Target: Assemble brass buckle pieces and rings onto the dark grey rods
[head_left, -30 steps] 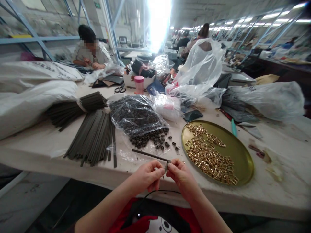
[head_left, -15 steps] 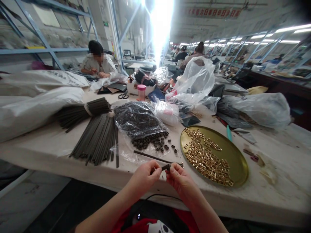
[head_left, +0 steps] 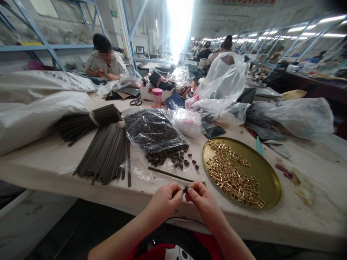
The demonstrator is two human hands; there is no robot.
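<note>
Together — hands (head_left: 166, 196) pinch piece (head_left: 185, 189) near table edge (head_left: 130, 198).

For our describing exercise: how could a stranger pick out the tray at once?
On the pale table, look to the right of the right hand. The tray there is rounded and golden. Its heap of small gold-coloured frames sets it apart from the clear bag of dark pieces to its left.

No wording can be read with certainty: on the far left, a small green sign (head_left: 114, 13) on the pillar (head_left: 110, 27) bears pale marks too tiny to make out; at the far top right, a row of red characters (head_left: 249, 1) is cut off by the upper edge; on the left, the white sack (head_left: 32, 80) carries dark, blurred lettering (head_left: 77, 82)
</note>
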